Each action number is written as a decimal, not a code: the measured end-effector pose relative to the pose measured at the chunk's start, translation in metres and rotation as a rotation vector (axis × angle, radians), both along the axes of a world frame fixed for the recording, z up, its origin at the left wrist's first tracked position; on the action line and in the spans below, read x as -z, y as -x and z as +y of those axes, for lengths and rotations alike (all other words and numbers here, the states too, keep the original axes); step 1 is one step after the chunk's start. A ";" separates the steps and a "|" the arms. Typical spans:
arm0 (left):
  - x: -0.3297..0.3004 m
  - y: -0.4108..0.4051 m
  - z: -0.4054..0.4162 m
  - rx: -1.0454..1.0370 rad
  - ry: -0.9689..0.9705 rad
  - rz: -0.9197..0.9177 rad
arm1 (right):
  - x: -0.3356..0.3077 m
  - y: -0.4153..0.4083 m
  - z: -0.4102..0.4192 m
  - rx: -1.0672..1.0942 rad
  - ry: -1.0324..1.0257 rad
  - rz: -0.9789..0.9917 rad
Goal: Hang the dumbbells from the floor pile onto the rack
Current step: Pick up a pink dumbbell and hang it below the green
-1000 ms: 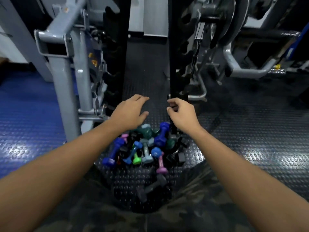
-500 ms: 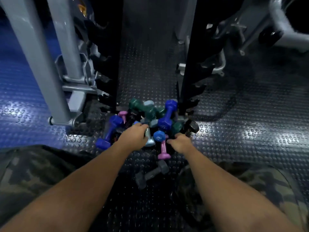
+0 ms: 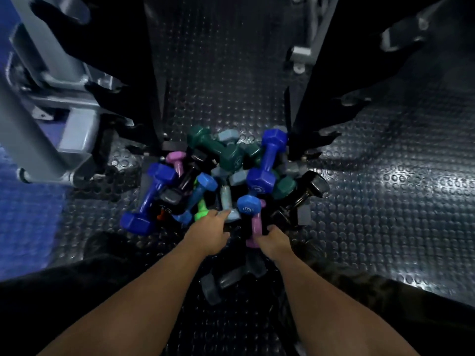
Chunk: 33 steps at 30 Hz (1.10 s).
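Floor pile (image 3: pixel 218 181) of dumbbells between two black rack (image 3: pixel 305 98) uprights: three dark-blue, two pink, one green visible; others overlap. Left hand (image 3: pixel 208 232) rests fingers extended on a pale-blue dumbbell (image 3: pixel 227 199); right hand (image 3: pixel 273 242) curls round a pink dumbbell (image 3: pixel 255 227).

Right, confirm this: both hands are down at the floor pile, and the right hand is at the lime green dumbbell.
Wrong on one point. In the head view both hands are down at the floor pile, but the right hand is at the pink dumbbell, not the lime green dumbbell, which lies nearer the left hand.
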<state>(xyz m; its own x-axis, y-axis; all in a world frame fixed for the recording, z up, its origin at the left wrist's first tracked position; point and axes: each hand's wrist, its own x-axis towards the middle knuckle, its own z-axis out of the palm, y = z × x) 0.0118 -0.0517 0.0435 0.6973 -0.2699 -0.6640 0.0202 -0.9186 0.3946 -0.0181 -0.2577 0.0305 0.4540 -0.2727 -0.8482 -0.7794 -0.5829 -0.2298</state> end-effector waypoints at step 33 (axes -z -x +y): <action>0.027 -0.003 -0.025 -0.272 0.108 0.006 | -0.003 -0.027 -0.010 0.385 -0.205 0.030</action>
